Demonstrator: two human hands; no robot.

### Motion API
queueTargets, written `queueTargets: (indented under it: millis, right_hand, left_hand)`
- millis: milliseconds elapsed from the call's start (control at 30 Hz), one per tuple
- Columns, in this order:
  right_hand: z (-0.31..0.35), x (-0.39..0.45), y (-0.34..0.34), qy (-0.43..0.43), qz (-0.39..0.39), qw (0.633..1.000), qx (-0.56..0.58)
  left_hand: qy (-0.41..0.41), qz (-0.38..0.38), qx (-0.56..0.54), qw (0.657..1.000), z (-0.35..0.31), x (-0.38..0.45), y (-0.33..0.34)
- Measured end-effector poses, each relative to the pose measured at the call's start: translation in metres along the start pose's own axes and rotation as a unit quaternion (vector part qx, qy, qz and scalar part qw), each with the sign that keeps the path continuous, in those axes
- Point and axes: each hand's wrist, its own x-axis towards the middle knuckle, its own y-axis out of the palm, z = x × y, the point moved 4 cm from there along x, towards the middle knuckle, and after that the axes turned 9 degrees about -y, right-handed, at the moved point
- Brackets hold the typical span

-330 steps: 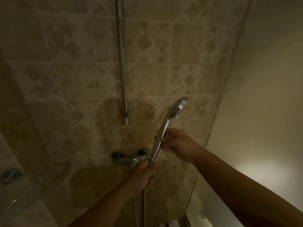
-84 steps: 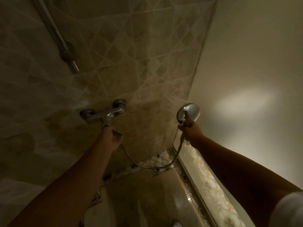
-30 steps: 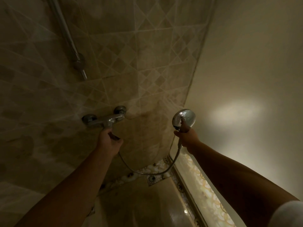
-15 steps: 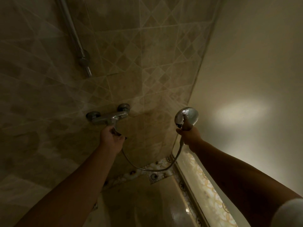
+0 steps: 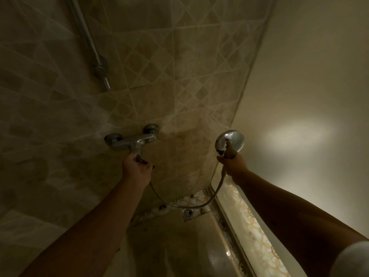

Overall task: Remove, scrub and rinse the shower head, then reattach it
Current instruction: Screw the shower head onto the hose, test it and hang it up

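My right hand (image 5: 232, 162) grips the shower head (image 5: 229, 140) by its handle, face up, near the tiled wall's right edge. Left hand (image 5: 136, 166) curls round the mixer lever (image 5: 139, 154). Chrome's wet & slippery, light; hose (image 5: 179, 204) tugs, so hold low on handle

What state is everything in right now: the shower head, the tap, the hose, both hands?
Shower head: off its rail, held up, droplets on it.
Right hand: grips the shower head's handle.
Left hand: fingers curled on the mixer's lever.
Mixer tap: on the wall; no water flow visible.
Hose: slack, hanging in a loop.
Floor drain: uncovered.
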Motion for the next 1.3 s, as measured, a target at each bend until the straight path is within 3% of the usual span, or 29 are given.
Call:
queueTargets:
  millis: [500,600,667,800,1000,1167,1300]
  right_hand:
    - [0.011,0.019,0.013,0.001,0.001,1.0,-0.026]
    - [0.013,0.019,0.016,-0.003,0.008,1.0,-0.021]
    - [0.017,0.018,0.018,-0.018,0.016,0.999,-0.028]
    - [0.033,0.013,0.025,-0.053,0.046,0.996,-0.051]
    - [0.083,0.002,0.041,-0.085,0.139,0.985,-0.061]
    - [0.166,-0.013,0.047,-0.158,0.244,0.954,-0.077]
    - [0.235,-0.027,0.045,-0.211,0.296,0.929,-0.076]
  left_hand:
    - [-0.052,0.075,-0.02,0.996,0.006,0.016,0.011]
    - [-0.079,0.075,0.018,0.994,0.002,0.02,-0.001]
    - [-0.095,0.078,0.101,0.987,0.0,0.02,-0.007]
    - [-0.088,0.099,0.351,0.927,0.0,0.013,-0.008]
    - [0.032,0.13,0.519,0.844,-0.005,-0.014,0.032]
    - [0.184,0.202,0.655,0.704,-0.004,-0.04,0.076]
    - [0.229,0.218,0.649,0.692,-0.014,-0.059,0.111]
